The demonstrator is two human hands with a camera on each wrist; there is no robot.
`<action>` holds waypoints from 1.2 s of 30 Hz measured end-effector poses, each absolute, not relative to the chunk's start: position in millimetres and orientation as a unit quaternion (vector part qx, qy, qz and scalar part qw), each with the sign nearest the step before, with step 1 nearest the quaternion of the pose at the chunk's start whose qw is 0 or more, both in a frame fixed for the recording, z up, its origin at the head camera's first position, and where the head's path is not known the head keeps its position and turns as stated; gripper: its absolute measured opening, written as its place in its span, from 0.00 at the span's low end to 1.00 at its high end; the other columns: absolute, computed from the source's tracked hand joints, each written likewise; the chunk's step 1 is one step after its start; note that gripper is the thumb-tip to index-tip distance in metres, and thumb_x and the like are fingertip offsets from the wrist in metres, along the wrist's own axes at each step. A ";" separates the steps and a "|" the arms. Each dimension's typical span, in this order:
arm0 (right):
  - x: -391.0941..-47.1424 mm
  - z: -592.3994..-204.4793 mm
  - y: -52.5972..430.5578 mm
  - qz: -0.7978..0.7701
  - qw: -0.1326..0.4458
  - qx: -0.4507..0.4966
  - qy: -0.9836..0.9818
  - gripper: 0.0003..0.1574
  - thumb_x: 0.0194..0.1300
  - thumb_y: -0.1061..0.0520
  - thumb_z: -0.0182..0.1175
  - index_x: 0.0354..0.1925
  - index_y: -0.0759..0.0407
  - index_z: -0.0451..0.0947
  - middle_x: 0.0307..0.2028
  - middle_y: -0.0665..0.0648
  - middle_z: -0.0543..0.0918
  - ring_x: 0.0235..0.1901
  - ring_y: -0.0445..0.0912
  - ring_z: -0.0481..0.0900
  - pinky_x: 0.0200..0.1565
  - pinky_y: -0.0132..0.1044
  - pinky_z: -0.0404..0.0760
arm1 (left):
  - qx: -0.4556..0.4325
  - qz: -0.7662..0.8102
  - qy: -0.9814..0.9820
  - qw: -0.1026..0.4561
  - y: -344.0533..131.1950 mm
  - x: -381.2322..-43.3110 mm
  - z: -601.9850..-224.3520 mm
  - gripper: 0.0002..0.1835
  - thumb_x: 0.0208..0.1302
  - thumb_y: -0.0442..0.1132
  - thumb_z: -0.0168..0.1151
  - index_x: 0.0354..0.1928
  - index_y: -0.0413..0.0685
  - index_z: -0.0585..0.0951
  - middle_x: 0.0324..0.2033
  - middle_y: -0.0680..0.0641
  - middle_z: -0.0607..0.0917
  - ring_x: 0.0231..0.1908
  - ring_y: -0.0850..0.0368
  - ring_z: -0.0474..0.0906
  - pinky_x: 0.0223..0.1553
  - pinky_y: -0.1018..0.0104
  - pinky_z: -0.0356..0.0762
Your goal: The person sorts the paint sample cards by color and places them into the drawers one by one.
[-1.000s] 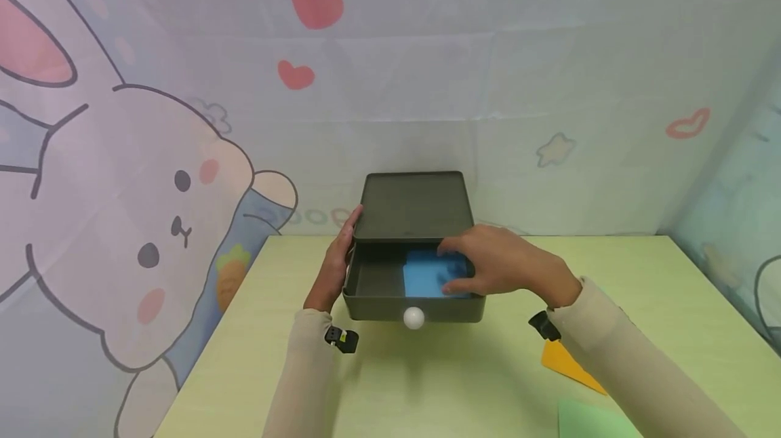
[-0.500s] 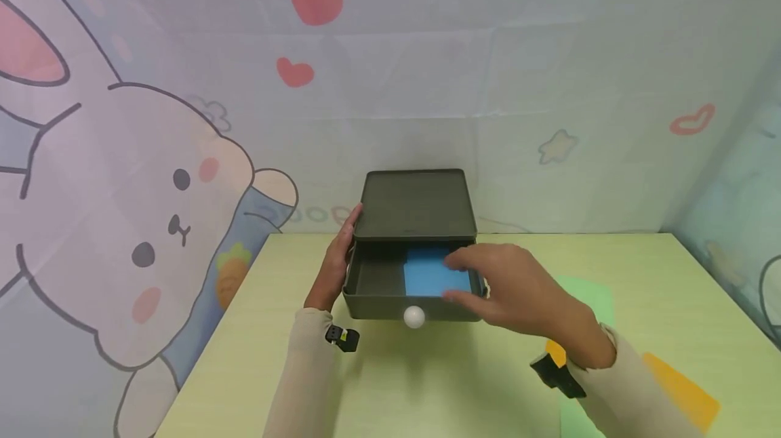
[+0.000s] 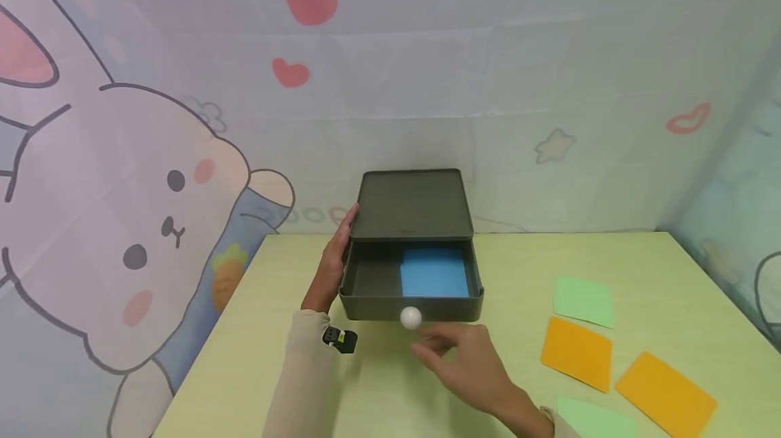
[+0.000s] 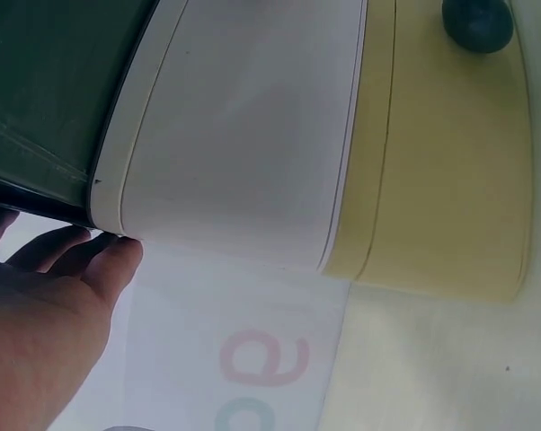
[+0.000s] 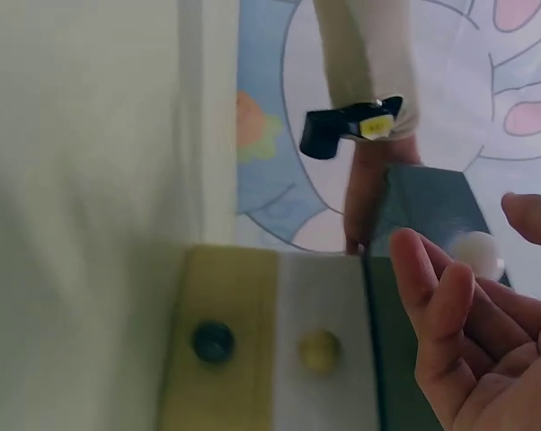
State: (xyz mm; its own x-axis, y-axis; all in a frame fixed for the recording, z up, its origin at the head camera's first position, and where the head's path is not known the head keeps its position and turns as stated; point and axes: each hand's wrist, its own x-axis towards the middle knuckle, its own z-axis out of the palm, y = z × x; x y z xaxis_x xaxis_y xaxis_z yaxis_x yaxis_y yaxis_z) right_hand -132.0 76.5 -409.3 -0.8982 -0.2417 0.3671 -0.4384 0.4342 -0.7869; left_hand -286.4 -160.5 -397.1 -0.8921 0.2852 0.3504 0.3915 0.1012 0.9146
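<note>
A small drawer cabinet has a dark green top (image 3: 411,204), and its dark green top drawer (image 3: 375,279) is pulled out. Light blue paper (image 3: 434,274) lies in that drawer's right half. My left hand (image 3: 332,265) rests along the cabinet's left side; in the left wrist view its fingertips (image 4: 119,260) meet the side near the upper edge. In front of the drawer, my right hand (image 3: 470,363) is just below and right of the white knob (image 3: 411,318), thumb and fingers apart with nothing between them.
Below the open drawer are a white drawer (image 5: 324,301) with a yellow knob (image 5: 319,351) and a yellow drawer (image 5: 226,287) with a dark knob (image 5: 213,342). Orange papers (image 3: 576,354) and green papers (image 3: 584,301) lie on the table's right. A printed cloth (image 3: 390,106) hangs behind.
My right hand has drawn back out of the drawer and come down toward the front knob, leaving the blue paper inside. My left hand has stayed at the cabinet's side.
</note>
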 end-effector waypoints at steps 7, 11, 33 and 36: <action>-142.7 -423.1 57.8 0.618 -0.020 0.129 -0.775 0.17 0.68 0.50 0.65 0.45 0.63 0.85 0.33 0.61 0.91 0.26 0.38 0.85 0.23 0.30 0.76 | -0.226 -0.633 -0.739 0.046 -162.2 -285.0 -399.5 0.31 0.81 0.58 0.26 0.81 0.62 0.51 0.81 0.53 0.51 0.81 0.50 0.45 0.78 0.37 0.44; -144.1 -420.2 50.1 0.673 -0.052 0.079 -0.733 0.21 0.71 0.49 0.61 0.47 0.66 0.84 0.39 0.65 0.91 0.28 0.38 0.86 0.20 0.30 0.75 | -0.226 -0.634 -0.738 0.049 -163.6 -284.5 -399.8 0.31 0.81 0.56 0.26 0.81 0.60 0.51 0.81 0.52 0.51 0.81 0.50 0.44 0.78 0.37 0.43; -200.2 -401.5 48.3 0.688 -0.036 0.052 -0.723 0.24 0.74 0.47 0.58 0.47 0.69 0.83 0.37 0.63 0.91 0.29 0.42 0.87 0.23 0.31 0.75 | -0.242 -0.633 -0.734 0.041 -166.8 -291.0 -398.3 0.30 0.81 0.57 0.24 0.80 0.62 0.52 0.80 0.51 0.51 0.81 0.49 0.45 0.79 0.39 0.45; -209.8 -401.7 48.4 0.688 -0.037 0.043 -0.723 0.24 0.74 0.48 0.58 0.47 0.70 0.83 0.37 0.62 0.91 0.30 0.44 0.88 0.23 0.31 0.75 | -0.242 -0.639 -0.729 0.036 -167.0 -290.0 -399.0 0.31 0.81 0.58 0.25 0.80 0.61 0.52 0.80 0.50 0.51 0.80 0.46 0.48 0.77 0.37 0.49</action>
State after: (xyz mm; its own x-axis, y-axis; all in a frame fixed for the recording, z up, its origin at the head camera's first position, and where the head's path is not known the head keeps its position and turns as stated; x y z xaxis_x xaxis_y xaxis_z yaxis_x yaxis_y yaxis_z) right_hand -209.8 48.4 -401.7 -0.9935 -0.1140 0.0061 -0.0117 0.0484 -0.9988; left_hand -290.0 -167.0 -399.0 -0.8803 0.3075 0.3613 0.3987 0.0667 0.9147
